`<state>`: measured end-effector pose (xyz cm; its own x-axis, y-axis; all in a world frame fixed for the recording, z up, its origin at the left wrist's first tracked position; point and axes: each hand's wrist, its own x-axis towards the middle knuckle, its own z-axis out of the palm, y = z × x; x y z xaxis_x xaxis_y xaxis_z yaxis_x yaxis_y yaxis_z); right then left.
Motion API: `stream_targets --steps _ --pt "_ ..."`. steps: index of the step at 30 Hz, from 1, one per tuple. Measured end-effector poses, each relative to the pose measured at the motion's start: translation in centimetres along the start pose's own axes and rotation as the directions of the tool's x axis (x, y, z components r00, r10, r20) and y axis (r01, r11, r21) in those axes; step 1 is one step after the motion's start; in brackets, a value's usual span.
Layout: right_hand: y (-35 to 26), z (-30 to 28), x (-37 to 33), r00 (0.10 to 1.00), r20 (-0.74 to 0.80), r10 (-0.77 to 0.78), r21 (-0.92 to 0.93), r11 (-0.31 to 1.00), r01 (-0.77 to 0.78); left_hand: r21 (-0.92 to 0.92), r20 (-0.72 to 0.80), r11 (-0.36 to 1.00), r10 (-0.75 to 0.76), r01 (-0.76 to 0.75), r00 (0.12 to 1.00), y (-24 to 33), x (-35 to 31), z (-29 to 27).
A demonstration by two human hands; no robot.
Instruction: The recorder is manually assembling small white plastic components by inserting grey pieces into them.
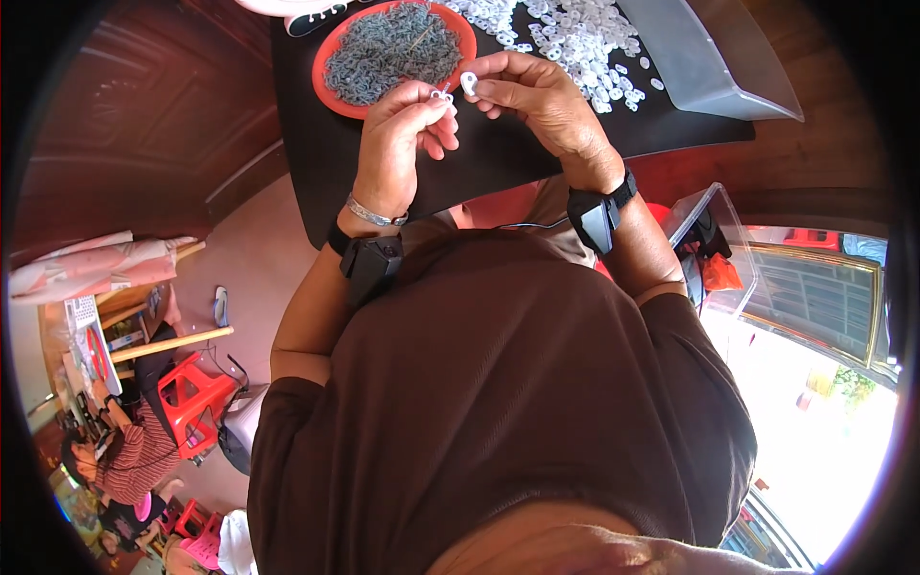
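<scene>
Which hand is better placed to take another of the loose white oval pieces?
Right, I'd say: the right hand is beside the loose white pieces, while the left hand is farther off, by the red bowl. The right pinches a white oval piece, though.

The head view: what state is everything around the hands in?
Left hand: pinching a small white piece
Right hand: pinching a white oval
Bowl: filled with grey pieces
Other ovals: loose, heaped on the table
Bracelet: worn
Wrist devices: strapped on
</scene>
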<state>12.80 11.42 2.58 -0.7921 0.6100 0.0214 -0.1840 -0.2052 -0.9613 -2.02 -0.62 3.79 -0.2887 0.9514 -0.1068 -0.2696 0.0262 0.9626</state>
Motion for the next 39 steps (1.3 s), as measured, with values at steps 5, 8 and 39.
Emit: stream_targets --steps 5,8,39 --pt "0.3 0.7 -0.6 0.99 -0.019 -0.142 -0.113 0.984 0.139 -0.005 -0.005 1.0 0.006 -0.006 1.0 -0.1 -0.6 -0.2" --pt "0.1 1.2 -1.0 0.983 -0.035 -0.178 -0.165 0.972 0.169 -0.007 0.016 1.0 0.016 -0.016 1.0 -0.2 -0.7 -0.3" --pt "0.8 1.2 -1.1 0.999 -0.019 -0.03 0.002 1.0 0.03 0.129 -0.053 0.992 0.024 -0.017 0.998 -0.4 -1.6 0.4"
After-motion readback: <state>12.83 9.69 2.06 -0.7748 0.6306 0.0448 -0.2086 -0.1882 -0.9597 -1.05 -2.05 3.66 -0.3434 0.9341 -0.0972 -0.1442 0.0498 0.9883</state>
